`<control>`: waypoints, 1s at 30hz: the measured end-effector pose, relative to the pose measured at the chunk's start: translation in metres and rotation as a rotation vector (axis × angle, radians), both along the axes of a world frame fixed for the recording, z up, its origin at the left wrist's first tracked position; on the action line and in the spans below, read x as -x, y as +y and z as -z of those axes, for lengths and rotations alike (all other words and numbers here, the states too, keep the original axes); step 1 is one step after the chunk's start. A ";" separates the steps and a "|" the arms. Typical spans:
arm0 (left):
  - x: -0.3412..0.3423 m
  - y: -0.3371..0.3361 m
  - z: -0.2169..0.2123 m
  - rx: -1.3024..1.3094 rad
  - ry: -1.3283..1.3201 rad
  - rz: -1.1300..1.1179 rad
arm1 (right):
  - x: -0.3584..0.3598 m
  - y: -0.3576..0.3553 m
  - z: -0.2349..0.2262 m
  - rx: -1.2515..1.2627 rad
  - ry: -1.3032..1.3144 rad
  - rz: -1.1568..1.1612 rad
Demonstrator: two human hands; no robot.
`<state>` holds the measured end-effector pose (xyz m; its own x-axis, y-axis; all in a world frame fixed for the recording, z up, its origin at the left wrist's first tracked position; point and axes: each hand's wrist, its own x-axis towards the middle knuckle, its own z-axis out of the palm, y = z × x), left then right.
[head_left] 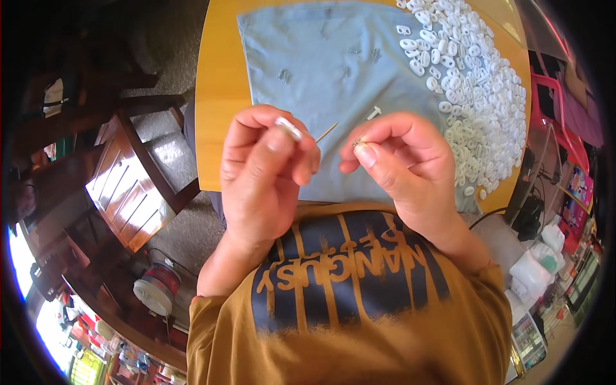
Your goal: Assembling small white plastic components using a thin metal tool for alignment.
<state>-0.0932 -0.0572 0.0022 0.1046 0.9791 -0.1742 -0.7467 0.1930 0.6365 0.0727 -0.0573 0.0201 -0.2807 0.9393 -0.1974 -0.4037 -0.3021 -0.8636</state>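
Note:
My left hand (263,173) pinches a small white plastic piece (288,128) between thumb and forefinger, above the blue-grey cloth (308,45). A thin yellowish stick (327,132) sticks out beside its curled fingers; I cannot tell whether they hold it or it lies on the cloth. My right hand (410,167) is closed in a pinch, with a tiny metallic-looking bit (357,144) at the fingertips, too small to name. Just beyond the right forefinger is a small white T-shaped plastic piece (374,113).
A large heap of white oval plastic pieces with holes (478,83) spreads over the right side of the cloth and yellow table (221,77). To the left stands a wooden chair (131,186). A reddish chair frame (564,128) and bags (536,266) are at the right.

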 end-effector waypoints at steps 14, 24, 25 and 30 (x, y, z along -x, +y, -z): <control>-0.001 -0.009 -0.016 -0.043 0.295 0.016 | 0.000 0.014 -0.015 -0.529 -0.496 -0.075; 0.003 -0.010 -0.014 -0.165 0.460 0.030 | 0.004 0.018 -0.017 -0.650 -0.587 -0.003; 0.004 -0.009 -0.013 -0.173 0.466 0.028 | 0.004 0.018 -0.016 -0.651 -0.598 0.001; 0.004 -0.009 -0.013 -0.212 0.545 0.026 | 0.005 0.016 -0.016 -0.605 -0.618 0.026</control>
<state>-0.0976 -0.0666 0.0148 0.0792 0.9968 -0.0101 -0.2977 0.0333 0.9541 0.0675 -0.0412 0.0357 -0.2647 0.9369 0.2284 0.1909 0.2831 -0.9399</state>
